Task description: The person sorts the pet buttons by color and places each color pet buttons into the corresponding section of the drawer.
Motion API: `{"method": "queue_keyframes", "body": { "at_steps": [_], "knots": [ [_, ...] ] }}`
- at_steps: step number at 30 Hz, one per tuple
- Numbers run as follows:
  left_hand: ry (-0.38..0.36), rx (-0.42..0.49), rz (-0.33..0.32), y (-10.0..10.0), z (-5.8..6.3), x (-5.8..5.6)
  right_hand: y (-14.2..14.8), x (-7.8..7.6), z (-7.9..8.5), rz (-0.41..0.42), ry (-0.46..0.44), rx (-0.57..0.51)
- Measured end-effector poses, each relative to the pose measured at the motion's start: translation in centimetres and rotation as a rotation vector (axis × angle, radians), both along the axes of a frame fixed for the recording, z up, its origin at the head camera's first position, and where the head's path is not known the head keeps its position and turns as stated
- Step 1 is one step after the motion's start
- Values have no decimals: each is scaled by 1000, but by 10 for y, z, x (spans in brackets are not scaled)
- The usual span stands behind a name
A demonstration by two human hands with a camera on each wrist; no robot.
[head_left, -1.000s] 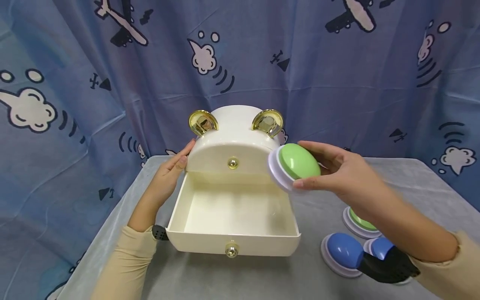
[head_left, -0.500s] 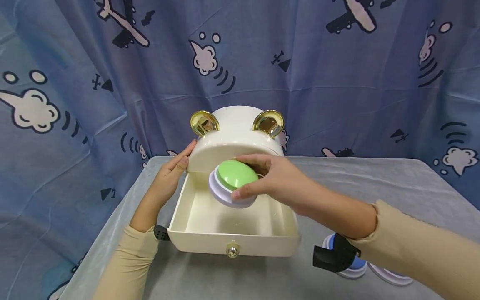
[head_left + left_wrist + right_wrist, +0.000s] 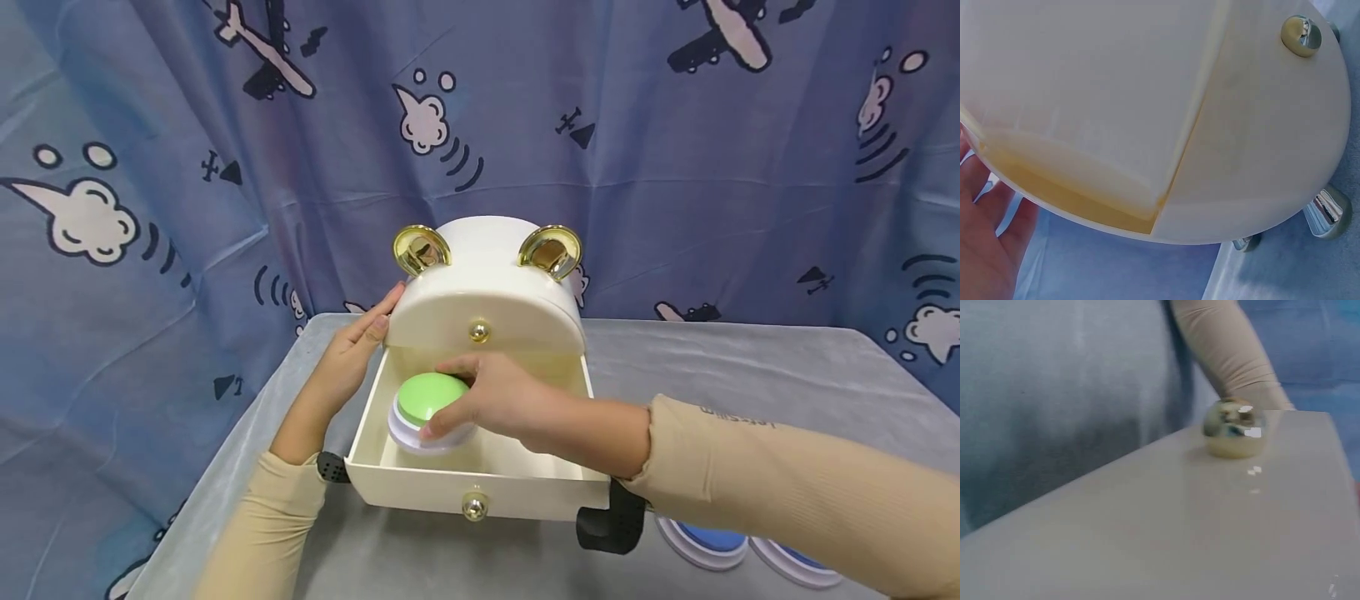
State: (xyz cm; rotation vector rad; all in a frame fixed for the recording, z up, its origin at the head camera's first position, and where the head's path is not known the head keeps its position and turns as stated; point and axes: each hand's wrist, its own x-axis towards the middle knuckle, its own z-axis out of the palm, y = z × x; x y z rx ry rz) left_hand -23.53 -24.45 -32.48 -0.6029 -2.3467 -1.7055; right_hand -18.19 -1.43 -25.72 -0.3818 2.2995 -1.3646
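In the head view my right hand (image 3: 498, 400) grips a green push button (image 3: 429, 398) with a domed top and a pale lilac base. Fingers and thumb hold it by the sides, low inside the left part of a pulled-out white drawer (image 3: 405, 490). That drawer belongs to a glossy white box (image 3: 487, 254) with two gold ears and gold knobs. My left hand (image 3: 341, 379) rests along the box's left side, its fingers fairly straight. The left wrist view shows the same hand's spread fingers (image 3: 1019, 231) at the edge. Only the drawer front (image 3: 1147, 519) fills the right wrist view.
Two blue push buttons (image 3: 712, 537) on pale bases lie on the grey cloth-covered table (image 3: 750, 367) at the lower right, partly behind the right sleeve. Black wrist straps (image 3: 611, 521) hang near the drawer's front corner. A patterned blue curtain (image 3: 510, 100) closes off the back.
My right hand has carried the green push button leftward from beside the box, then down into the drawer. The left hand has stayed at the box's side.
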Motion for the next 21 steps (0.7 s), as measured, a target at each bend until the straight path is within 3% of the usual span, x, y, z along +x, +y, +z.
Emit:
{"method": "queue_keyframes", "body": {
  "at_steps": [14,21],
  "knots": [
    [-10,-5,0,3,1,-2,-22,-6,-21,-75,51,14],
    [-14,0,4,2,1,0,-26,-6,-27,-62,76,34]
  ]
}}
